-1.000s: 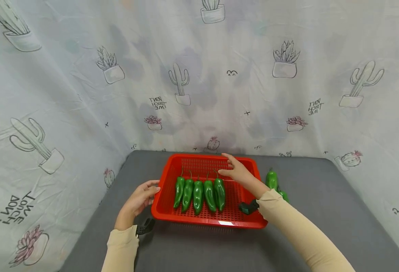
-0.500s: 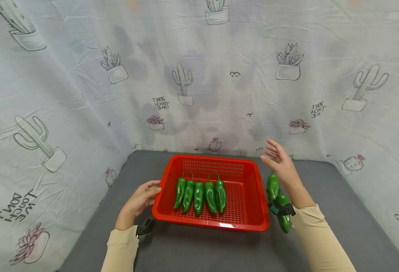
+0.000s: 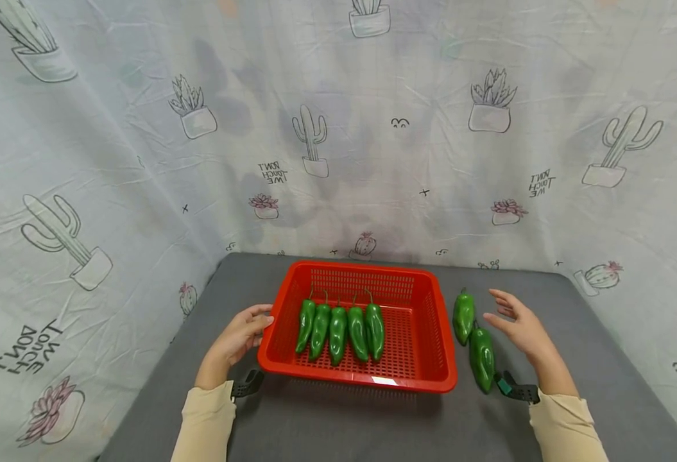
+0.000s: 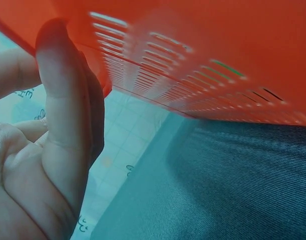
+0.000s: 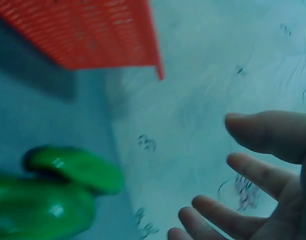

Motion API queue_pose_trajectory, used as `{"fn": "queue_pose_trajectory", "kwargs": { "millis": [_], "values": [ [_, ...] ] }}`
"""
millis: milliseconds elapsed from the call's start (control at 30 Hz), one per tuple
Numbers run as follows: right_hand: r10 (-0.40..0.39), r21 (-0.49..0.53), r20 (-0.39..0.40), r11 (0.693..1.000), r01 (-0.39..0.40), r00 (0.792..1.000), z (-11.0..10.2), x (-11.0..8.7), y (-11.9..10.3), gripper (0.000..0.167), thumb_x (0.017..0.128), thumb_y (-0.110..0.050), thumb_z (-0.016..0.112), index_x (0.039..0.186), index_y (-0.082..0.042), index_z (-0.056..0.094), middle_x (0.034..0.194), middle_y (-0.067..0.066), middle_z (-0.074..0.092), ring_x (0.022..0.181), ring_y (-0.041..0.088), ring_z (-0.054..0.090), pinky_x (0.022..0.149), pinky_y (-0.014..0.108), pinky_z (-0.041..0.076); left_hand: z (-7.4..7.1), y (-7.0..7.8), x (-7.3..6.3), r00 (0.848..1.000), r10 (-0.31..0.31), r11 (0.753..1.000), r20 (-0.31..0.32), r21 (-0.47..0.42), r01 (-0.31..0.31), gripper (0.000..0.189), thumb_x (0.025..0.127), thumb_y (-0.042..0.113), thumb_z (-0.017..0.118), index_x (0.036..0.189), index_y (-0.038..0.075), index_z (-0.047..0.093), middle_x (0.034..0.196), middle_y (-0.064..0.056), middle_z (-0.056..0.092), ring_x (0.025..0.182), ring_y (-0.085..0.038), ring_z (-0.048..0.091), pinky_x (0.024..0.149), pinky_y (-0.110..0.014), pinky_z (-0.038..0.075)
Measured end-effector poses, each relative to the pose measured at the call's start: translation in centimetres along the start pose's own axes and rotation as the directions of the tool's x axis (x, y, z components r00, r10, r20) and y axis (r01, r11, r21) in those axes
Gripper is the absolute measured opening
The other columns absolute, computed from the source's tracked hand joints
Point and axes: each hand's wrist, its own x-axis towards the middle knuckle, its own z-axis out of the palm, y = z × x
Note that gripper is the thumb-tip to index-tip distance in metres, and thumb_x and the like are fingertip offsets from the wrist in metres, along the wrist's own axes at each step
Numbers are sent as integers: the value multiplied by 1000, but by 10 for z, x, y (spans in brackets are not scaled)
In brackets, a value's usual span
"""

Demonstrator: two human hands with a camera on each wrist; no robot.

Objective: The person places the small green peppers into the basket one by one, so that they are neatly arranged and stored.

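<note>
A red plastic basket (image 3: 367,378) with slotted walls holds several green peppers (image 3: 338,337) in a row on its left side, stems pointing away. At its left rim my left hand (image 3: 242,333) holds the edge; the left wrist view shows the thumb (image 4: 62,100) against the red wall just under the rim. To the right of the basket, two more green peppers, one farther back (image 3: 463,314) and one nearer (image 3: 482,359), lie on the table. Just right of them hovers my right hand (image 3: 523,324), fingers spread and nothing in its grasp.
The grey table (image 3: 338,427) extends in front of the basket and to both sides. A pale cloth (image 3: 361,160) printed with potted cacti hangs behind and along the sides. A dark band (image 3: 517,390) sits at my right wrist.
My right hand has moved from over the basket, up and to the right, then down beside the two loose peppers. My left hand stays at the rim.
</note>
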Motion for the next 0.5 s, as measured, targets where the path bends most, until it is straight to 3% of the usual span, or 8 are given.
{"fn": "queue_pose_trajectory", "kwargs": {
  "millis": [233,500],
  "values": [
    [32,-84,106,996,-23,994,15,-10,25,64,93,-24,61,143,3,32,145,38,22,127,59,27,91,66,38,1,0,0,1000,13,1000,5,9,-13,47,97,9,50,136,-10,31,95,0,67,82,-14,68,74,-33,57],
    [16,-87,129,996,-5,991,23,-14,36,60,90,-20,64,139,4,38,142,40,26,122,62,30,88,66,40,2,2,0,1000,5,1000,-5,19,-5,50,98,11,50,137,-11,29,95,0,67,83,-13,67,74,-32,57]
  ]
}}
